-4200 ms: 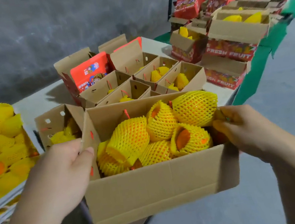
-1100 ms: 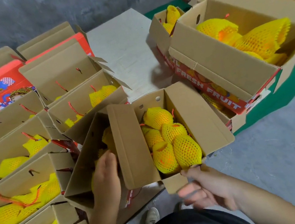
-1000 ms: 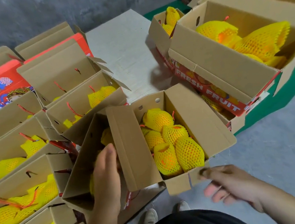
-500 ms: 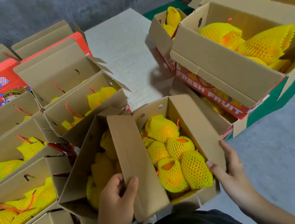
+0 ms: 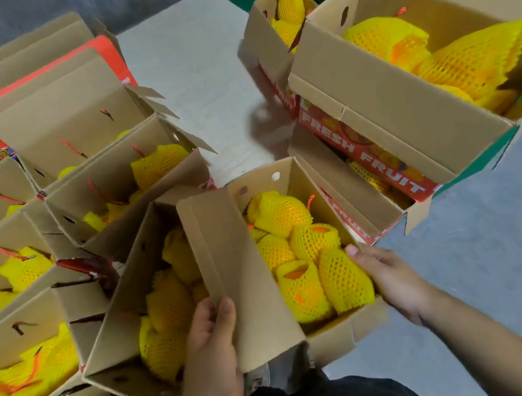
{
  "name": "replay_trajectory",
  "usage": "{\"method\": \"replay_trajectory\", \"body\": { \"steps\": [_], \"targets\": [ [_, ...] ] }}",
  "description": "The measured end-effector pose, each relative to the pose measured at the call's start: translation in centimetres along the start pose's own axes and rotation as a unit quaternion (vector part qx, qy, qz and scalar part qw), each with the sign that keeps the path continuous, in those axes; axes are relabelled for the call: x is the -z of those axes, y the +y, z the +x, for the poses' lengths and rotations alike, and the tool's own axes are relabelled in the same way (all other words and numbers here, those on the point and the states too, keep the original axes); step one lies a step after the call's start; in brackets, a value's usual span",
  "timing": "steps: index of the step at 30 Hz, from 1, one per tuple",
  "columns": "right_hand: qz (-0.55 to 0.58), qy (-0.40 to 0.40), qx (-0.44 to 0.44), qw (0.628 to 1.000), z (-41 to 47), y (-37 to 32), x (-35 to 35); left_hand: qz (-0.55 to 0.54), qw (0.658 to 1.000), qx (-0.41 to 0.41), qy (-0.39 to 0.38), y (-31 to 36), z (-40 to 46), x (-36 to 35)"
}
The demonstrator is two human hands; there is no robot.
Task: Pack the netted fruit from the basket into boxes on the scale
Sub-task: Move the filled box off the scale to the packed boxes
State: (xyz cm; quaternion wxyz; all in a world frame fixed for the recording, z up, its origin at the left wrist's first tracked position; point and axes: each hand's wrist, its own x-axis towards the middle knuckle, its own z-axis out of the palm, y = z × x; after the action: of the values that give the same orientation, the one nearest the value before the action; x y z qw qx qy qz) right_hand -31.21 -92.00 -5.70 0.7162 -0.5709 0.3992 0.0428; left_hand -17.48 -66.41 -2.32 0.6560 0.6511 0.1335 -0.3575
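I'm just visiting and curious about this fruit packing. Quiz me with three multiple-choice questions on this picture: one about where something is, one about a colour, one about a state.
1. Where is the left hand?
A. on the centre box's upright flap
B. flat on the floor
C. inside the FRESH FRUIT box

2. What colour is the netting on the fruit?
A. white
B. yellow
C. green

3. What state is the centre box in?
A. taped shut
B. empty
C. open, holding fruit

Answers:
1 A, the fingers wrap the flap's edge.
2 B, yellow net over orange skin.
3 C, its flaps stand up and netted fruit fills it; the right hand is at its right side.
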Motion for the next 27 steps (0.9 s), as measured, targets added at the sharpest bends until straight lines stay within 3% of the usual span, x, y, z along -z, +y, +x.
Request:
{"method": "replay_trajectory", "body": {
  "steps": [4,11,14,17,21,22,24,27],
  "targets": [
    [0.078,0.110,-0.005,0.991,1.4,-1.8,1.2,0.018,0.998,-0.005,-0.056,-0.8,2.1,-3.3],
    [0.105,0.222,-0.001,0.969,3.9,-4.7,0.5,0.083,0.996,0.016,-0.007,2.1,7.4,-8.7],
    [0.054,0.235,-0.005,0.971,4.1,-4.7,0.9,0.078,0.997,0.007,0.020,2.6,8.2,-10.4],
    [-0.060,0.265,0.067,0.960,2.5,-3.1,0.7,0.088,0.995,-0.020,0.030,2.7,7.2,-10.3],
    [-0.200,0.314,0.129,0.919,-0.1,1.3,-0.3,0.074,0.985,-0.146,0.051,3.7,5.8,-9.5],
    [-0.180,0.304,0.127,0.927,-0.3,1.9,-0.6,0.100,0.976,-0.185,0.054,4.1,5.8,-9.9],
    [-0.035,0.274,0.095,0.956,0.2,1.8,-0.6,0.144,0.960,-0.237,0.047,4.8,6.0,-10.8],
    [0.179,0.239,0.005,0.955,1.6,0.7,0.3,0.136,0.961,-0.236,0.041,4.6,7.0,-11.8]
  ]
}}
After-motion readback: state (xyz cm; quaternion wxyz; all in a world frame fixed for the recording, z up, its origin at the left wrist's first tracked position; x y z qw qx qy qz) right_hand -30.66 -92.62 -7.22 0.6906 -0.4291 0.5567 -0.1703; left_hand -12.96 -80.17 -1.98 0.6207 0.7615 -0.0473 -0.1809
